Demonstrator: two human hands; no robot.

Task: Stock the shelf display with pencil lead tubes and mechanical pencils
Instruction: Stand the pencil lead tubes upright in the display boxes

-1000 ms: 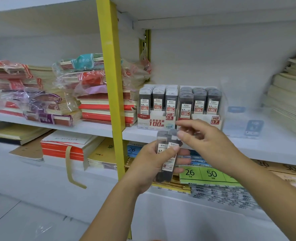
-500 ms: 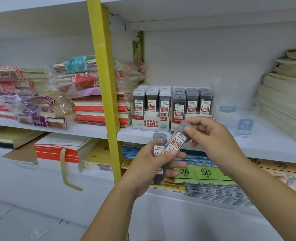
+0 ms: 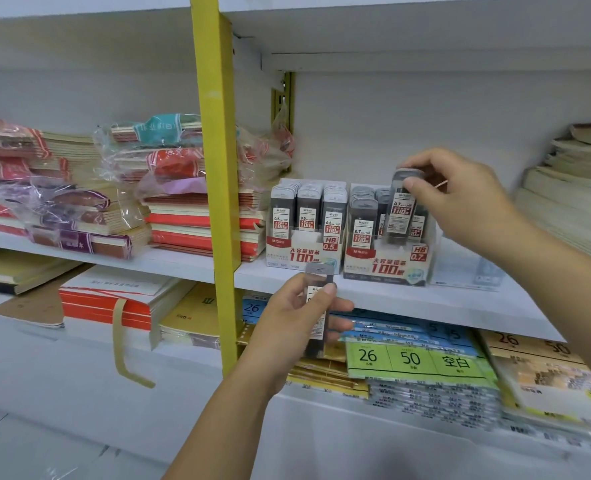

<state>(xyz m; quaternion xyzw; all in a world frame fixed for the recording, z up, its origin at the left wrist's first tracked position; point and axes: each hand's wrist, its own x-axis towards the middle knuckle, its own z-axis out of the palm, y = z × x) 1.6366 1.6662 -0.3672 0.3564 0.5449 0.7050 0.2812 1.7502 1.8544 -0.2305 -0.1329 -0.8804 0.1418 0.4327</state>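
Nearest me, the left hand (image 3: 297, 317) grips a spare lead tube (image 3: 319, 271) in front of the shelf edge (image 3: 443, 303). Further in, the right hand (image 3: 460, 202) pinches a second tube (image 3: 402, 206) by its cap, over the 0.7 box (image 3: 387, 266). They look light, stiff and slick, so hold near the top; the slot seems tight between neighbours, with open room only above

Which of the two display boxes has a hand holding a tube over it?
The box marked HB 0.7: the right hand holds a tube above its rows; the HB 0.5 box stands untouched.
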